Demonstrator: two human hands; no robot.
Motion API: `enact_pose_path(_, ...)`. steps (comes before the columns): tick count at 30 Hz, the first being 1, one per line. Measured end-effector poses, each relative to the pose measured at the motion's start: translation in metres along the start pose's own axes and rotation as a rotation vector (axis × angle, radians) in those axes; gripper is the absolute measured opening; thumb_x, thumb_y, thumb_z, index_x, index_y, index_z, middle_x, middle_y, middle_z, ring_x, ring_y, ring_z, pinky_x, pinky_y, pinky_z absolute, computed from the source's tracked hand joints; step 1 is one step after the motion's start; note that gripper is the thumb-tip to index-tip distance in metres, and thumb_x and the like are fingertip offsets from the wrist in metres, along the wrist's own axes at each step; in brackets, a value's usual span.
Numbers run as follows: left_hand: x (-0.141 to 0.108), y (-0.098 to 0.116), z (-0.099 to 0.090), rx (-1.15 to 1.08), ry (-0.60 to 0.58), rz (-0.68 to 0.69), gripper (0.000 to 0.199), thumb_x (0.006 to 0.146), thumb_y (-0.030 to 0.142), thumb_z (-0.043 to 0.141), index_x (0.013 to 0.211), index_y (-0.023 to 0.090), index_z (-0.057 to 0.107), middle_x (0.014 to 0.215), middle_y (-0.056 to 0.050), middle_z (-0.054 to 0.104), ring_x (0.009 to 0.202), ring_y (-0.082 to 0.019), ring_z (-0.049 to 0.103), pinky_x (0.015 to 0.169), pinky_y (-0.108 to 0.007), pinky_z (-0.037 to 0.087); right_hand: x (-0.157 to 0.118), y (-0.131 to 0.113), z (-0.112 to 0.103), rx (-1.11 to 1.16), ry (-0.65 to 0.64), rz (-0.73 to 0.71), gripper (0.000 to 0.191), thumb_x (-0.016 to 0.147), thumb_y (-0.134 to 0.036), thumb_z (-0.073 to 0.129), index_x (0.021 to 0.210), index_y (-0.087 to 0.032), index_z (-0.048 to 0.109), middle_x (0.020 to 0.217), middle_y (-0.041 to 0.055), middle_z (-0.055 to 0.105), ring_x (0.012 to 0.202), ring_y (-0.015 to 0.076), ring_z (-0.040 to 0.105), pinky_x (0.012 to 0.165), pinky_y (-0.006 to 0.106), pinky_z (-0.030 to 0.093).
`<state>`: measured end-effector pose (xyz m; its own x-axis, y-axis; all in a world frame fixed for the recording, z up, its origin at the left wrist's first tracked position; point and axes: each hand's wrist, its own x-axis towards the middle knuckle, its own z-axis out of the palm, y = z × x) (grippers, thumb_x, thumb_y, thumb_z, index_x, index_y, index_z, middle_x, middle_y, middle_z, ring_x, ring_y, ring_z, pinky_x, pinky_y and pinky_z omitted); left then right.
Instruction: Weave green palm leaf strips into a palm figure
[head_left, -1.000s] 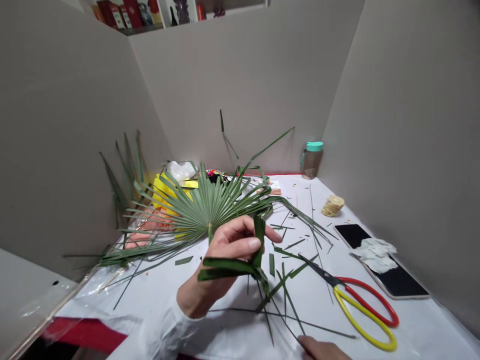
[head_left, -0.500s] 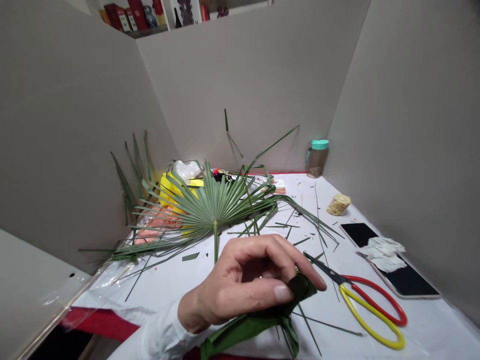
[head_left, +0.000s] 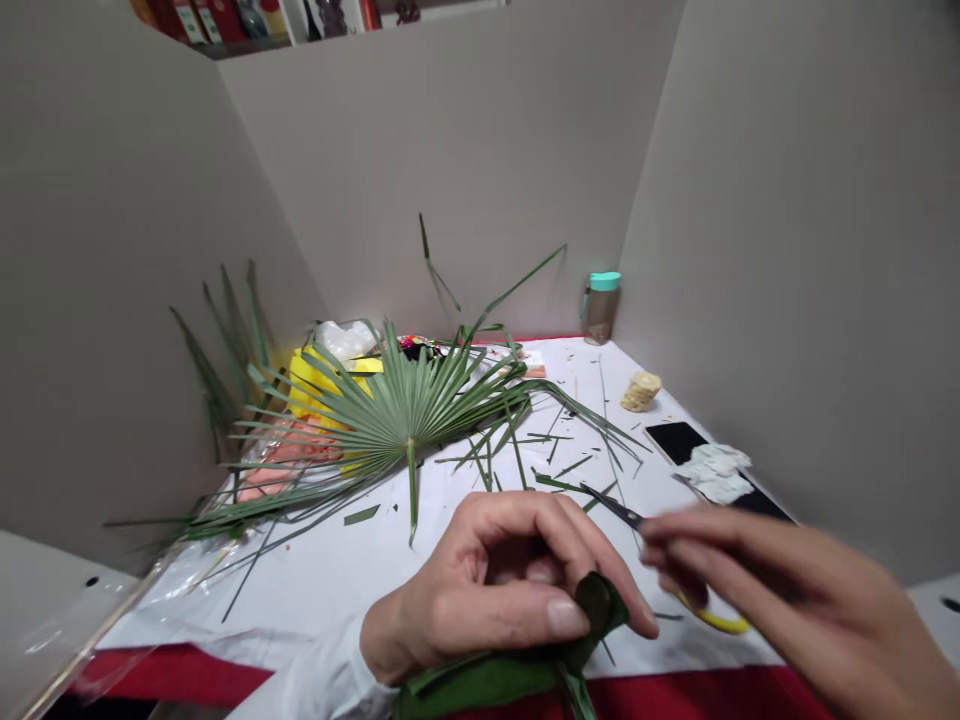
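Since the earlier frame, the bare right hand (head_left: 795, 590) has come into view from the right edge and reached the long-bladed scissors (head_left: 621, 508) with black blades and red and yellow handles; the left hand keeps its hold.

At the far left, pinkish-orange material in clear plastic (head_left: 281, 465) lies on the white-covered surface (head_left: 315, 575), near a bright yellow wrapping (head_left: 306, 385) and a white translucent plastic bag (head_left: 346, 340). A broad green fan-shaped palm leaf (head_left: 412, 405) spreads in front of these, its stalk toward the person. Just below it lies a small flat green leaf cutting (head_left: 361, 515).

In the front middle, the white-sleeved left hand (head_left: 487, 590) has a narrow grip, thumb against fingers, holding a dark green folded leaf piece (head_left: 487, 688) above the near edge. Thin green strips lie scattered beyond.

Further right, the scissors' blades point away, with the blurred right hand over their handles; whether its grip is closed on them I cannot tell. Behind stand a brownish bottle with a turquoise lid (head_left: 602, 315) and a pale yellow knobbly lump (head_left: 641, 392). Crumpled white tissue (head_left: 716, 472) rests on a black-screened phone (head_left: 673, 440).
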<state>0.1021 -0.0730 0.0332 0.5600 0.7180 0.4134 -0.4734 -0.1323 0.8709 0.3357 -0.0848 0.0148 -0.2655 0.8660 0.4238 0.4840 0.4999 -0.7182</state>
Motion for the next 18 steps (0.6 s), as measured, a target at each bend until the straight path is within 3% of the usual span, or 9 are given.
enact_pose_path(2, 0.001, -0.004, 0.004, 0.009, -0.01, -0.043, 0.019, 0.086, 0.025, 0.075, 0.075, 0.018, 0.061, 0.084, -0.01, 0.076, 0.071, -0.015, 0.056, 0.063, -0.029, 0.037, 0.04, -0.02, -0.003, 0.219, 0.074, 0.035, 0.013, 0.094, -0.039, 0.07, 0.092, -0.031, 0.08, 0.078, -0.0023, 0.079, 0.064, 0.0138, 0.073, 0.058, 0.017, 0.058)
enact_pose_path(6, 0.0, -0.009, 0.008, 0.023, 0.011, -0.04, 0.018, 0.085, 0.023, 0.076, 0.075, 0.018, 0.061, 0.088, -0.009, 0.075, 0.073, -0.014, 0.057, 0.065, -0.027, 0.037, 0.086, -0.055, 0.014, 0.602, -0.064, -0.009, 0.002, 0.089, -0.028, 0.076, 0.09, -0.028, 0.078, 0.085, -0.0052, 0.078, 0.076, 0.0077, 0.072, 0.069, 0.011, 0.056)
enact_pose_path(13, -0.004, -0.009, 0.004, 0.078, 0.017, -0.137, 0.016, 0.088, 0.026, 0.072, 0.08, 0.017, 0.062, 0.093, -0.011, 0.073, 0.076, -0.017, 0.06, 0.07, -0.031, 0.043, 0.082, -0.062, 0.029, 0.744, -0.127, 0.059, 0.004, 0.09, -0.024, 0.076, 0.087, -0.026, 0.074, 0.08, -0.0074, 0.074, 0.073, 0.0048, 0.069, 0.066, 0.011, 0.054)
enact_pose_path(18, -0.003, -0.007, 0.003, 0.191, 0.101, -0.093, 0.017, 0.084, 0.025, 0.076, 0.075, 0.017, 0.064, 0.069, 0.001, 0.056, 0.063, -0.011, 0.043, 0.06, -0.026, 0.034, 0.082, -0.068, 0.029, 0.664, -0.079, 0.065, 0.011, 0.086, -0.015, 0.072, 0.08, -0.023, 0.071, 0.072, -0.0075, 0.069, 0.072, 0.0053, 0.067, 0.067, 0.013, 0.053)
